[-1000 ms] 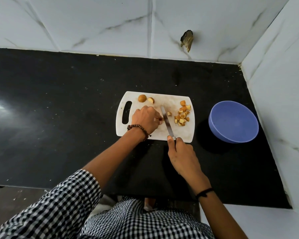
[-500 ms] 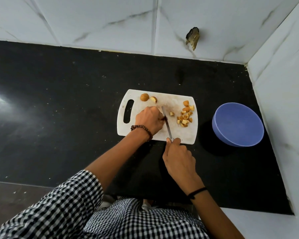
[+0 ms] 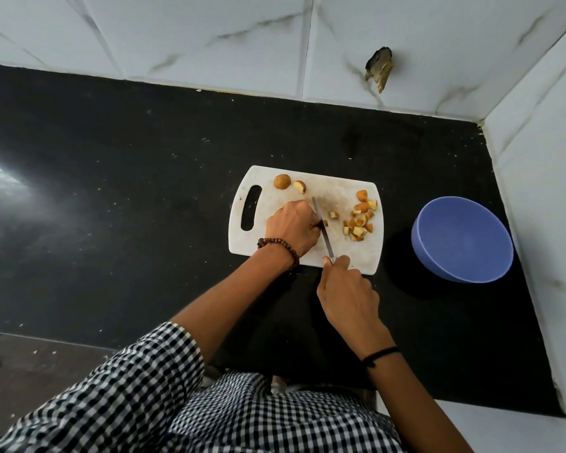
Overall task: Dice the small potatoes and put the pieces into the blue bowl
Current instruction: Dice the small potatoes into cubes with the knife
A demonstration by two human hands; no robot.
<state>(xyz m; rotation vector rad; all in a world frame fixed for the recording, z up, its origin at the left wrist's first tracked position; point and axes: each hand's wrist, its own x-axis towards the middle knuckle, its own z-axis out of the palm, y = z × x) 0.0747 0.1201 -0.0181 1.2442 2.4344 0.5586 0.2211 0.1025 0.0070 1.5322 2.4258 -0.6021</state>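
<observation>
My left hand (image 3: 291,228) is curled over the piece (image 3: 324,223) I am cutting, pinning it to the board (image 3: 340,194). My knuckles hide most of it, and only a sliver shows by the blade. My right hand (image 3: 347,289) grips the knife (image 3: 322,230) by the handle, which my fist covers. The blade runs away from me, right along my left fingers.

For this cut I want my fingertips tucked back so the flat of the blade rides against the knuckles, not the nails. The piece is small and probably rounded on one side, so I judge it best set cut face down before I press, or it may roll. I would go straight down with the tip low and use short strokes. The blade is very near my fingers, and a slip is the real risk.

The potatoes are small, tan-skinned, with pale yellow flesh. One whole potato (image 3: 282,181) and a half (image 3: 299,186) wait at the board's far edge, near the handle slot. A heap of dice (image 3: 360,222) lies at the board's right end, in uneven chunks with the skin on. One loose cube (image 3: 333,214) sits between the heap and the blade. The bowl (image 3: 461,243) stands on the desk (image 3: 144,191) near the board's right end. I see nothing in it, so all the moving over is yet to do.
</observation>
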